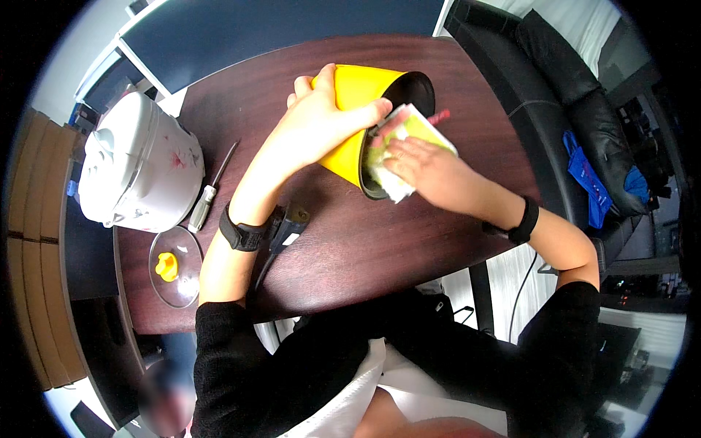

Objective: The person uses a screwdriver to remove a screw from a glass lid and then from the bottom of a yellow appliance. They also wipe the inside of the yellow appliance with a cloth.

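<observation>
We're holding the pot (365, 87) tilted, its black mouth facing right; we're not managing to tell whether it's resting on the table (482, 164) or hanging just above. Our left hand (325, 117) is gripping the pot, fingers spreading over the yellow outside, thumb reaching the rim (361, 171). Our right hand (423, 168) is holding a white-and-green cloth (431, 133) at the pot's mouth, fingers lying close together over it; things are blurring there and the thumb isn't showing clearly. A red strip (439, 117) is poking out right of the pot.

Edges: the table's curved right edge is running well right of the pot, leaving our right hand open room on that side. The near edge is lying on our side of the pot, wood showing between. The panel (292, 25) is standing beyond the pot's far side, the sofa (540, 102) well right of it.

Left of the pot, room is getting tighter: the cooker (146, 164) is standing farthest out, the screwdriver (201, 206) is lying nearer. The glass lid (175, 288) is sitting left of the pot and toward us, close to the table's left edge.
</observation>
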A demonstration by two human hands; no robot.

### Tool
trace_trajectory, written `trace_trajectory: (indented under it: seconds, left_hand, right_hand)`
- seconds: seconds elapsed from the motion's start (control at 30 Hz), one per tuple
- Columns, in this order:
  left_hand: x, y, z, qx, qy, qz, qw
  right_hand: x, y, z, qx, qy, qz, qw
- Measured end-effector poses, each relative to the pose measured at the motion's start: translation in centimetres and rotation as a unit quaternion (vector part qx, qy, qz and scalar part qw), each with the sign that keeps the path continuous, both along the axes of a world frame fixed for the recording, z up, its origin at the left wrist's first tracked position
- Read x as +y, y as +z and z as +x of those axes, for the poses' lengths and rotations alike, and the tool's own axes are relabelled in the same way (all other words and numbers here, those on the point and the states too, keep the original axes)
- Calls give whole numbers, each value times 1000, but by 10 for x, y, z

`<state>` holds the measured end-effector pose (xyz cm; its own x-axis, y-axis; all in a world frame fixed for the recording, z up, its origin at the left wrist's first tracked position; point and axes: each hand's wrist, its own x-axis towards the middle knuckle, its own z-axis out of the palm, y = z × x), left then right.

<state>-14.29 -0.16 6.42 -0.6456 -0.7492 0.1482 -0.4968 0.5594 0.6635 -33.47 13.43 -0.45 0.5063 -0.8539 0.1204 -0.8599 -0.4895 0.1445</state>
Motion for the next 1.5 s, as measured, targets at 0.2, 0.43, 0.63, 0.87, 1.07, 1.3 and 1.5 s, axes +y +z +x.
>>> trace_trajectory:
  seconds: [0.2, 0.43, 0.63, 0.87, 1.07, 1.3, 1.5]
  left_hand:
    - [4, 5, 1, -12, -2, 0, 1000]
    - [-9, 3, 11, 20, 16, 49, 998]
    - [-3, -2, 2, 41, 31, 31, 998]
    - [-1, -7, 2, 44, -4, 29, 999]
    - [17, -2, 1, 21, -5, -15, 1000]
    - [46, -5, -3, -4, -3, -120, 993]
    - [40, -3, -1, -19, -8, -101, 995]
  right_hand:
    - [-31, 33, -31, 103, -11, -195, 975]
    - [-33, 24, -28, -27, -19, -78, 996]
    - [4, 8, 19, -268, -12, 161, 950]
    - [-18, 57, 47, -872, -99, 281, 388]
    - [-26, 72, 15, -928, -131, 186, 294]
    - [-23, 77, 10, -911, -119, 205, 337]
    - [-8, 70, 39, -806, -136, 196, 541]
